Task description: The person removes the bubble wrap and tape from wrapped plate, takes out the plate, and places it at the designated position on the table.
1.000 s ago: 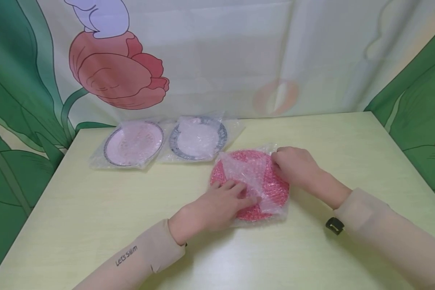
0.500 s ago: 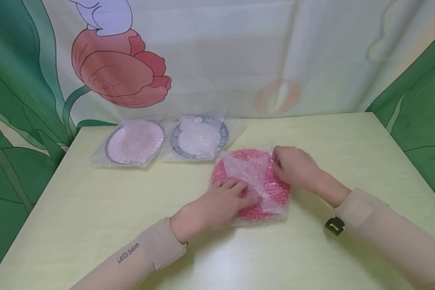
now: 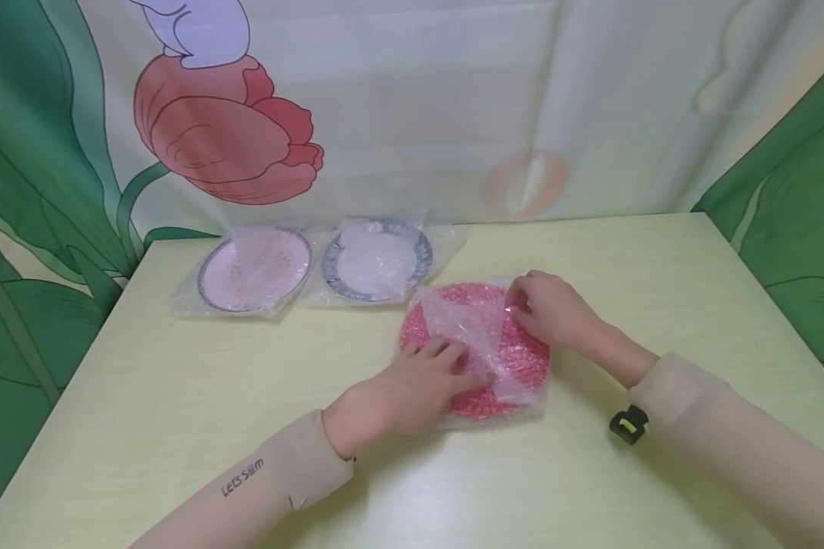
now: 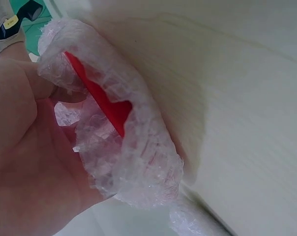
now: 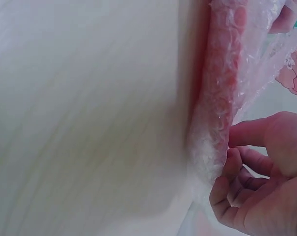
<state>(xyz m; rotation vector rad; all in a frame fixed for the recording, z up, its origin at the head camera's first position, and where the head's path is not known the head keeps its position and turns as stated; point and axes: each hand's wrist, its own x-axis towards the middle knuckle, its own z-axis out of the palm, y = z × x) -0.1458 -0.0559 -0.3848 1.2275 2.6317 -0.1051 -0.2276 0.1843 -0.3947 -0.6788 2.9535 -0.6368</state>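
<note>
A round red plate lies on the table, covered in clear bubble wrap. My left hand rests on the wrap at the plate's near left side, fingers spread. In the left wrist view, a strip of the bare red plate shows through an opening in the wrap. At the far right edge of the plate, my right hand has its fingers curled. The right wrist view shows the thumb and fingertips of that hand pinching the wrap at the plate's edge.
Two more bubble-wrapped plates lie at the back of the table: a pinkish one with a dark rim and a white one with a blue patterned rim. A printed curtain hangs behind the table.
My right hand has shifted slightly left and up along the wrap at the red plate's far right edge. The left hand and the plates stay where they were.
</note>
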